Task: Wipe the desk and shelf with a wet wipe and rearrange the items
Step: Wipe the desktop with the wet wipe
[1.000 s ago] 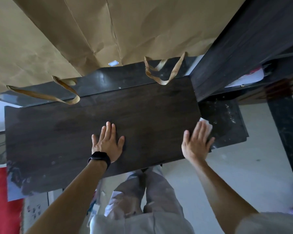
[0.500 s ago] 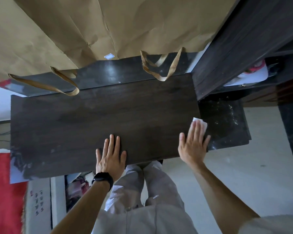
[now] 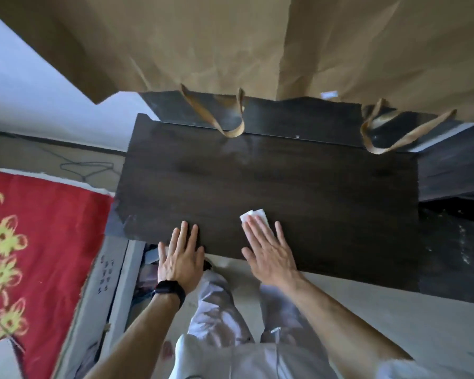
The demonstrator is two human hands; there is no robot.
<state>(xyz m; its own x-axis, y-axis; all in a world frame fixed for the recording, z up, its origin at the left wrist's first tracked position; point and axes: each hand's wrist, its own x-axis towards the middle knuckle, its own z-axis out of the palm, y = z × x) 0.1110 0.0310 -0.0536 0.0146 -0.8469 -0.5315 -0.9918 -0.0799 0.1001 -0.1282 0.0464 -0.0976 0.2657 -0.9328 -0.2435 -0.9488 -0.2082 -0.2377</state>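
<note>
- Two hands lie flat on the dark desk [image 3: 298, 187]; wiping is the step in hand, rearranging not yet begun
- Right hand [image 3: 268, 253]: grip wide, straight fingers pressing the white wet wipe [image 3: 253, 216] down near the middle of the near edge
- Left hand [image 3: 179, 258]: grip wide, holding nothing, braced at the near edge toward the left corner
- Next move likely calls for even pressure toward the far edge, under the paper bags [image 3: 203, 50] and their looped handles
- Desk is matt, rectangular wood-grain laminate; wipe soft and folded; bags creased brown paper
</note>
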